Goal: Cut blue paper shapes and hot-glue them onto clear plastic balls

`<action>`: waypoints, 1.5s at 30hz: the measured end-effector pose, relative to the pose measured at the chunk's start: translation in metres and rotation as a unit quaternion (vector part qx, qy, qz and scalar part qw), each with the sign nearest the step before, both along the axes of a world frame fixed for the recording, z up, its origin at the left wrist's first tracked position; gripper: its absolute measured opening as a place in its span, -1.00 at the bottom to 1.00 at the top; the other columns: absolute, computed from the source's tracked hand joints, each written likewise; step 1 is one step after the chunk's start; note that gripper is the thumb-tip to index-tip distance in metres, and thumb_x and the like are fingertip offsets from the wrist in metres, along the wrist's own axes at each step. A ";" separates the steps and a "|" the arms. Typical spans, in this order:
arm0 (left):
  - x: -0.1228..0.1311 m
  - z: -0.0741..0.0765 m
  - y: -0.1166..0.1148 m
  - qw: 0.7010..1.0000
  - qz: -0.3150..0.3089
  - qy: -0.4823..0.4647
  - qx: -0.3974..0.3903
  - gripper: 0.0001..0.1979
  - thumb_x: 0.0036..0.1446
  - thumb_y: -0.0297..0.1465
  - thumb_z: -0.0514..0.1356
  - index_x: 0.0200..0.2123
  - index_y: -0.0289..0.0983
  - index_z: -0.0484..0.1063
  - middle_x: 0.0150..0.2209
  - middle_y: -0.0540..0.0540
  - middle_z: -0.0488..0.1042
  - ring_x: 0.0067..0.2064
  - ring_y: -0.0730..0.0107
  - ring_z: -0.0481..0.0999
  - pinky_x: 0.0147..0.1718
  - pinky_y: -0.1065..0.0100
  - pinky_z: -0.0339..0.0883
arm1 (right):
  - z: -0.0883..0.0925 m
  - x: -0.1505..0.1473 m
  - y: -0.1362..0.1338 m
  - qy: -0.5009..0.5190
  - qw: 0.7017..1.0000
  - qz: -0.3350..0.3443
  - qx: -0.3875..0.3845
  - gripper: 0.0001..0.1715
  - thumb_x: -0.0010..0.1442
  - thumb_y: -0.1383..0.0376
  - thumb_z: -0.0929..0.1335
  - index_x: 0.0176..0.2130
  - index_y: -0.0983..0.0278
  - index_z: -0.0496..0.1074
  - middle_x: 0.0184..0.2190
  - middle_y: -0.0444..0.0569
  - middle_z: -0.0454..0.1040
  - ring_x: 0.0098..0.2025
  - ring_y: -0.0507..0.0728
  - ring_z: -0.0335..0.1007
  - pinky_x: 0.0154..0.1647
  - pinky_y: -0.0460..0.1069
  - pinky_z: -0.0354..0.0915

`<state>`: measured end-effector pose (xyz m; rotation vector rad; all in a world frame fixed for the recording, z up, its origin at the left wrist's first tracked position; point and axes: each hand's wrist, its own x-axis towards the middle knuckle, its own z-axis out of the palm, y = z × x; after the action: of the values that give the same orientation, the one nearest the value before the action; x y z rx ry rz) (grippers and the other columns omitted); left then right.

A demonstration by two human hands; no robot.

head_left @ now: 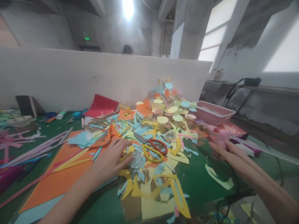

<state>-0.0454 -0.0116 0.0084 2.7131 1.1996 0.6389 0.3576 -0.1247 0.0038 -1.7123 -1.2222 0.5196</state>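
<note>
My left hand (111,158) lies flat on paper scraps on the green table (201,183), fingers spread, fingertips beside a small clear plastic dome (136,160). Just right of it lie scissors (151,147) with red and yellow handles. My right hand (225,149) reaches to the right and closes around a pink object (218,135), blurred, with a dark cord (230,199) trailing toward the table's near edge. Behind the scissors rises a heap of clear domes topped with coloured paper discs (168,104).
Orange and yellow paper sheets (58,174) cover the near left. Pink and purple strips (28,152) lie at far left. A pink plastic tub (215,113) stands at right. A white partition (93,74) backs the table; a person's head shows above it.
</note>
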 end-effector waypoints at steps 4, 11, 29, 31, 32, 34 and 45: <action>0.000 0.000 0.000 1.000 -0.007 0.013 -0.018 -0.59 0.14 0.01 0.15 -0.15 -0.18 0.39 0.00 -0.12 0.42 0.09 0.09 0.28 -0.04 0.16 0.32 | 0.004 -0.039 0.010 0.211 0.974 0.080 -0.035 -0.40 0.02 -0.22 0.38 -0.42 0.23 0.24 -0.63 -0.21 0.27 -0.67 -0.03 0.12 -0.66 -0.09 0.08; 0.002 -0.011 -0.001 0.997 -0.030 0.003 -0.065 -0.66 0.15 -0.03 0.18 -0.23 -0.17 0.38 -0.05 -0.10 0.38 0.01 0.16 0.30 -0.09 0.21 0.31 | 0.017 -0.091 0.024 0.101 0.977 0.147 -0.116 -0.40 0.09 -0.22 0.31 -0.41 0.28 0.36 -0.51 -0.07 0.49 -0.61 0.03 0.32 -0.49 -0.04 0.23; 0.013 -0.016 -0.010 0.987 -0.056 -0.051 -0.141 -0.76 0.20 -0.17 0.17 -0.15 -0.16 0.32 -0.12 -0.08 0.35 -0.03 0.24 0.31 -0.09 0.26 0.27 | -0.001 -0.121 0.020 0.061 0.954 0.229 -0.183 -0.55 0.20 -0.08 0.28 -0.45 0.22 0.25 -0.71 -0.22 0.30 -0.62 0.02 0.25 -0.48 -0.08 0.17; 0.013 -0.016 -0.011 0.987 -0.059 -0.051 -0.137 -0.75 0.19 -0.16 0.18 -0.15 -0.17 0.32 -0.12 -0.08 0.35 -0.04 0.24 0.31 -0.10 0.27 0.27 | -0.002 -0.124 0.020 0.060 0.956 0.223 -0.179 -0.55 0.18 -0.08 0.30 -0.46 0.22 0.24 -0.70 -0.21 0.31 -0.61 0.03 0.26 -0.48 -0.08 0.17; 0.013 -0.016 -0.011 0.988 -0.061 -0.051 -0.135 -0.75 0.18 -0.17 0.19 -0.15 -0.17 0.32 -0.12 -0.08 0.35 -0.04 0.24 0.31 -0.11 0.27 0.26 | -0.003 -0.125 0.021 0.059 0.957 0.222 -0.177 -0.54 0.17 -0.08 0.30 -0.46 0.22 0.23 -0.70 -0.21 0.31 -0.60 0.03 0.26 -0.48 -0.08 0.17; 0.013 -0.015 -0.011 0.988 -0.064 -0.049 -0.129 -0.75 0.17 -0.18 0.20 -0.16 -0.17 0.33 -0.14 -0.08 0.36 -0.05 0.24 0.31 -0.12 0.27 0.26 | -0.005 -0.125 0.021 0.057 0.957 0.223 -0.177 -0.53 0.17 -0.09 0.31 -0.47 0.23 0.23 -0.69 -0.21 0.31 -0.59 0.03 0.26 -0.48 -0.08 0.16; 0.013 -0.014 -0.013 0.989 -0.070 -0.044 -0.126 -0.75 0.19 -0.18 0.18 -0.14 -0.18 0.34 -0.15 -0.10 0.36 -0.06 0.22 0.29 -0.12 0.25 0.25 | -0.004 -0.134 0.022 0.077 0.955 0.229 -0.171 -0.52 0.16 -0.11 0.30 -0.45 0.24 0.32 -0.69 -0.21 0.26 -0.60 0.04 0.26 -0.52 -0.08 0.20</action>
<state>-0.0319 -0.0243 -0.0054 2.5035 0.9861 0.5426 0.2235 -0.1028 -0.0002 -1.6222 -1.4832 1.1804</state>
